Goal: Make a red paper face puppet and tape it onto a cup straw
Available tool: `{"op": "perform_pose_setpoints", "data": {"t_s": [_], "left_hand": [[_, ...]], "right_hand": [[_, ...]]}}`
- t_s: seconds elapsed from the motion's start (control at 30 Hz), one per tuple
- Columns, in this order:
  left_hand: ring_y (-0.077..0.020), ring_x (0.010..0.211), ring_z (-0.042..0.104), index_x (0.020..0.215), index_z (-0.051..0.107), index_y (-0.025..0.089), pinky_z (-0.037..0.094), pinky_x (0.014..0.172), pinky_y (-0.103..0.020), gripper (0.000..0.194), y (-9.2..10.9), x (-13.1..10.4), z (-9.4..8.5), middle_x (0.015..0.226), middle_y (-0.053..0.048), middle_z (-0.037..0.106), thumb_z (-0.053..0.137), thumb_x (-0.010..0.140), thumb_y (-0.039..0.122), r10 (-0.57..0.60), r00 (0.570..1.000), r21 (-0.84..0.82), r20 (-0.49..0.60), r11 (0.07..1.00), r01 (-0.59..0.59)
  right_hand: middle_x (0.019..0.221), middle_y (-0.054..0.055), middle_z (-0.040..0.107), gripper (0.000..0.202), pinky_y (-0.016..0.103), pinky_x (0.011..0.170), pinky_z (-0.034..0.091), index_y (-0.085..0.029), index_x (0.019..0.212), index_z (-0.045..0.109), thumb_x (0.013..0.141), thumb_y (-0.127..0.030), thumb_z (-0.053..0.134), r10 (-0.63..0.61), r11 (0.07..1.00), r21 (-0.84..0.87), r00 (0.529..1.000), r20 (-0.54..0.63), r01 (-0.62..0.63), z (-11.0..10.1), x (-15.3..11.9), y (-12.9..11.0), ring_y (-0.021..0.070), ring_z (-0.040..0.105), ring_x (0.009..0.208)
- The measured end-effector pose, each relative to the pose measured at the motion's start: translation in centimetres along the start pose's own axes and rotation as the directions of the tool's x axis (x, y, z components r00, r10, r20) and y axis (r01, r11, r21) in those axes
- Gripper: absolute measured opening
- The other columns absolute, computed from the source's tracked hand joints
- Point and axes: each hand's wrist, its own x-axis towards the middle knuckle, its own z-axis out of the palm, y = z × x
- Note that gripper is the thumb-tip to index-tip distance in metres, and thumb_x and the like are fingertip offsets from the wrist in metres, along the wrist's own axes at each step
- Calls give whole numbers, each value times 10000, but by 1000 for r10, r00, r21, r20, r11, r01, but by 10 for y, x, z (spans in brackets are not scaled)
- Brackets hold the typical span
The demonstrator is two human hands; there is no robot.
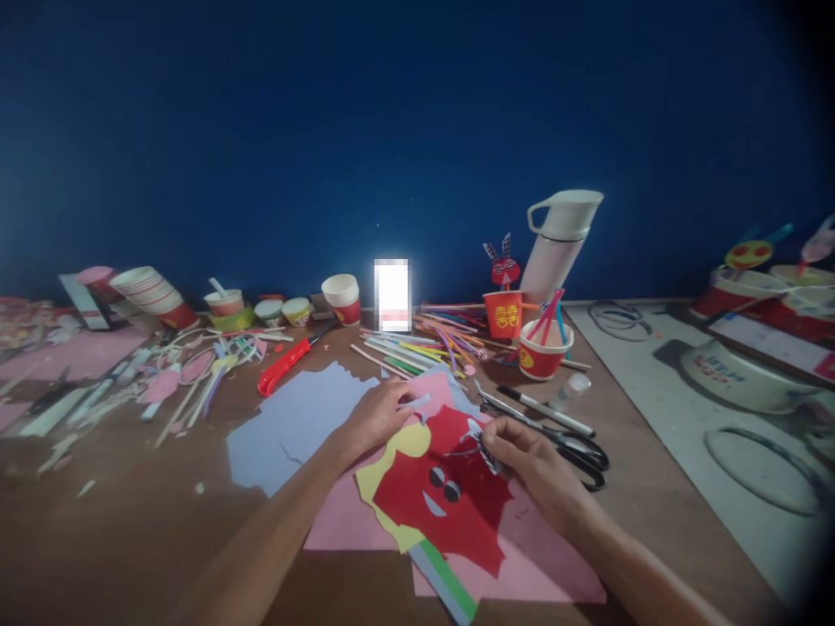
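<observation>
A red paper cutout (466, 522) with two dark-and-white eyes and a light mouth lies over yellow paper (408, 443) and pink sheets (561, 574). My right hand (522, 448) is closed in a pinch on a small black-and-white patterned piece (484, 448) above the red paper's upper right. My left hand (384, 413) is beyond the yellow paper, its fingers bent down at a small pale blue scrap (421, 402); whether it grips the scrap is unclear. A green and pale blue strip (447, 578) extends from the cutout's lower edge.
Torn blue paper (293, 417) and a red-handled cutter (283, 367) lie left. Black scissors (580, 452) and pens (548, 411) are right of the sheets. Behind are colored sticks (417, 348), paper cups (342, 300) and a leaning white jug (561, 239).
</observation>
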Motion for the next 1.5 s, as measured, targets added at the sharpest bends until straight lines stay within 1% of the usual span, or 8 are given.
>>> {"op": "perform_pose_setpoints", "data": {"t_s": [0.27,0.5,0.67,0.77,0.9,1.13,1.37,1.5], "left_hand": [[-163,707,553,680,608,194,384,601,-245,211,4,-1,1,802,-24,600,458,805,273,-13,997,-53,-81,999,9],[-148,769,568,829,643,181,430,684,-229,204,16,-6,-12,891,-29,623,453,811,254,-29,982,-227,-187,974,-15],[-127,649,568,916,624,156,438,578,-208,259,24,-12,-10,747,-2,627,405,837,271,-33,990,-344,-137,939,-17],[-116,596,544,943,613,167,412,533,-201,258,23,-16,-5,693,12,600,399,838,268,-33,995,-359,-97,933,-4],[-113,556,498,719,593,175,365,501,-206,207,21,-20,-3,616,21,547,439,816,274,-13,999,-328,-34,945,1],[-122,540,512,723,612,177,379,509,-220,290,25,-30,-4,611,12,583,399,846,332,2,999,-275,39,962,8],[-198,950,580,1111,594,218,428,823,-286,311,31,-33,-1,1059,-45,652,445,844,274,12,999,-160,-30,987,-17],[-212,1079,503,1084,609,210,371,940,-317,290,30,-34,1,1152,-70,580,460,837,238,46,993,-91,-109,994,-56]], "right_hand": [[516,-66,403,351,196,426,212,-179,697,526,672,-486,695,6,998,58,1000,4,-6,2,-2,-5,69,301,451],[512,-69,380,316,197,429,218,-175,728,512,733,-463,639,-41,999,-6,999,1,41,0,-1,-3,69,291,456],[602,-31,482,248,224,515,331,-169,716,524,779,-403,579,-188,961,-203,982,27,189,-7,1,-4,102,423,542],[627,-16,539,191,236,535,351,-179,727,548,821,-344,525,-255,848,-473,966,34,240,-12,0,-6,127,476,575],[675,-6,619,170,244,534,356,-205,806,590,868,-283,453,-351,490,-819,927,130,300,-17,0,-3,149,544,589],[965,95,631,203,328,729,339,-193,1001,623,887,-282,480,-522,100,-936,819,239,336,-13,0,5,239,571,858],[955,52,607,195,338,744,315,-247,1001,616,819,-319,603,-375,102,-855,816,440,508,17,-17,11,228,510,854],[997,55,589,324,360,755,311,-254,1066,587,768,-361,656,-324,99,-869,841,433,485,24,-20,11,250,485,895]]}}
